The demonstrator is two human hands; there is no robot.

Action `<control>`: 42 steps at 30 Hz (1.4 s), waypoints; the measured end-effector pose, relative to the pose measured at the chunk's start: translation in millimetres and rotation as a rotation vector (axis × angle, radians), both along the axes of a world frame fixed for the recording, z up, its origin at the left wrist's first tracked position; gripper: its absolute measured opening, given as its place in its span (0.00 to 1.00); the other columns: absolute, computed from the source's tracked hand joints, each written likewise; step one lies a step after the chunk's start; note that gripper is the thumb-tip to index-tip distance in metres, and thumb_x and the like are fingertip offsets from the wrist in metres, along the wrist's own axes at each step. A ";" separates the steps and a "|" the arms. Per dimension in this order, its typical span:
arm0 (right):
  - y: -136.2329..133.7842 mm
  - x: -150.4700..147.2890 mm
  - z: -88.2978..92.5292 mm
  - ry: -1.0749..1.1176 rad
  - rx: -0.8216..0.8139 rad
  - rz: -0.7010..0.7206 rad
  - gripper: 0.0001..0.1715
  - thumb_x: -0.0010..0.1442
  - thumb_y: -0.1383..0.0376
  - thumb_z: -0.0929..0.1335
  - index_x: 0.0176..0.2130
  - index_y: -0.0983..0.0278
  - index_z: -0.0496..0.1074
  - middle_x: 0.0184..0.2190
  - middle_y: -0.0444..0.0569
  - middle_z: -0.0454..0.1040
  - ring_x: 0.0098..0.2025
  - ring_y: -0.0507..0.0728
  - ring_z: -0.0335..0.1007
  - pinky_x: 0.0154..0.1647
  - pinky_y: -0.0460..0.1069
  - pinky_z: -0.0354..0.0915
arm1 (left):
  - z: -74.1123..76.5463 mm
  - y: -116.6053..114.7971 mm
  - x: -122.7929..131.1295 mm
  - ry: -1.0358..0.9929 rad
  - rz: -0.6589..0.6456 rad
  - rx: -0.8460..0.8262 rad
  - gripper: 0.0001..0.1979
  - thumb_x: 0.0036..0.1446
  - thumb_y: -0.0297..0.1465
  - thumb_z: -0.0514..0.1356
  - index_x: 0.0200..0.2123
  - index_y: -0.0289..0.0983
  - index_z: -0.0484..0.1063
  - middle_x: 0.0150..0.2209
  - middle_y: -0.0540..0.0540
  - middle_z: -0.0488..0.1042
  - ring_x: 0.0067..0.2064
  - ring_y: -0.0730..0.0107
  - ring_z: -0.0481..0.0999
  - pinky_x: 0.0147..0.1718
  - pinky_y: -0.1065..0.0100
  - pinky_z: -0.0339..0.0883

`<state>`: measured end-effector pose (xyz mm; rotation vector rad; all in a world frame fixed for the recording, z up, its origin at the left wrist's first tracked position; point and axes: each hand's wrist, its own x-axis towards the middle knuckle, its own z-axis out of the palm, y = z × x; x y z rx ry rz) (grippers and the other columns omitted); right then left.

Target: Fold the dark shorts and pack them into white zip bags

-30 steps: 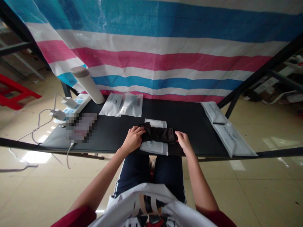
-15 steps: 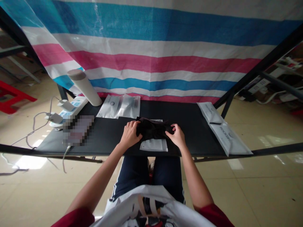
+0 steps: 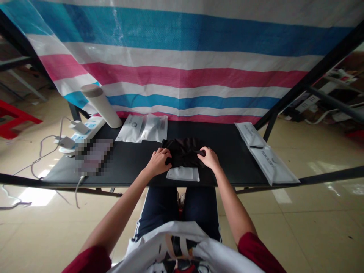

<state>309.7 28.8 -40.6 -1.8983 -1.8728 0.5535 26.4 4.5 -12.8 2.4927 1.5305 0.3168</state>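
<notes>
A folded black cloth [image 3: 183, 151] lies on the black table [image 3: 133, 159], over the far part of a clear plastic bag [image 3: 183, 174]. My left hand [image 3: 158, 161] grips the cloth's left edge with curled fingers. At the cloth's right edge my right hand [image 3: 209, 157] pinches it the same way. The bag's near end with its white label sticks out below the cloth.
Flat plastic bags [image 3: 144, 128] lie at the back of the table, beside a white tube [image 3: 101, 105] and a power strip [image 3: 87, 128] with plugs. More packed bags [image 3: 265, 153] sit at the right end. A striped tarp [image 3: 182, 60] hangs behind; black frame bars flank the table.
The cloth was a long strip stretched between my hands; both hands have come closer together and moved away from me, and the cloth is now a compact folded bundle covering more of the bag.
</notes>
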 end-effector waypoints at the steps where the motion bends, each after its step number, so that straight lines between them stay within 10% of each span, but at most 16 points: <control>1: -1.5 0.3 -0.4 0.045 0.070 0.005 0.09 0.56 0.61 0.68 0.37 0.61 0.73 0.39 0.52 0.75 0.41 0.60 0.74 0.41 0.51 0.66 | 4.4 -0.5 0.3 -0.009 -0.012 0.020 0.08 0.51 0.31 0.60 0.37 0.40 0.74 0.50 0.44 0.74 0.54 0.51 0.68 0.47 0.53 0.63; 10: -50.7 17.1 23.9 0.800 0.141 0.221 0.09 0.56 0.61 0.69 0.30 0.61 0.65 0.38 0.51 0.80 0.45 0.61 0.76 0.47 0.54 0.67 | 31.5 -41.5 -9.0 -0.127 -0.089 0.061 0.04 0.54 0.29 0.59 0.35 0.39 0.70 0.41 0.45 0.77 0.45 0.59 0.74 0.46 0.58 0.61; 18: -89.7 5.0 22.4 0.567 -0.044 0.393 0.11 0.58 0.57 0.70 0.30 0.62 0.72 0.29 0.47 0.78 0.35 0.57 0.76 0.41 0.51 0.70 | 11.6 -79.5 9.3 -0.206 0.039 -0.013 0.15 0.61 0.45 0.56 0.33 0.40 0.68 0.30 0.49 0.74 0.33 0.65 0.74 0.37 0.63 0.65; 26: -50.9 -42.4 -2.0 0.286 0.261 0.239 0.26 0.62 0.58 0.66 0.57 0.64 0.67 0.59 0.57 0.69 0.64 0.62 0.62 0.64 0.57 0.60 | 2.5 -29.7 60.1 -0.205 0.352 0.152 0.30 0.56 0.41 0.62 0.57 0.34 0.59 0.47 0.36 0.74 0.47 0.51 0.75 0.44 0.57 0.69; 31: -48.5 -39.2 -27.2 0.004 0.218 0.246 0.37 0.63 0.53 0.65 0.64 0.69 0.60 0.66 0.61 0.57 0.70 0.66 0.47 0.68 0.62 0.51 | 13.5 -25.2 16.9 -0.301 0.525 0.062 0.24 0.55 0.28 0.57 0.56 0.39 0.58 0.39 0.47 0.76 0.38 0.62 0.78 0.37 0.65 0.68; 37: -53.2 -16.0 -25.7 0.036 0.197 0.226 0.36 0.64 0.52 0.63 0.65 0.67 0.60 0.66 0.60 0.59 0.70 0.65 0.48 0.68 0.62 0.52 | 10.9 -49.3 -70.3 -0.071 0.740 0.076 0.22 0.55 0.31 0.55 0.54 0.38 0.62 0.40 0.41 0.74 0.43 0.51 0.76 0.39 0.57 0.68; 42: -49.7 -17.3 -17.2 0.045 0.228 0.170 0.42 0.62 0.47 0.64 0.67 0.65 0.56 0.67 0.59 0.57 0.71 0.67 0.45 0.69 0.65 0.49 | 7.0 -54.7 -45.8 -0.037 0.611 0.249 0.20 0.59 0.41 0.55 0.50 0.38 0.68 0.44 0.37 0.73 0.49 0.47 0.71 0.47 0.52 0.66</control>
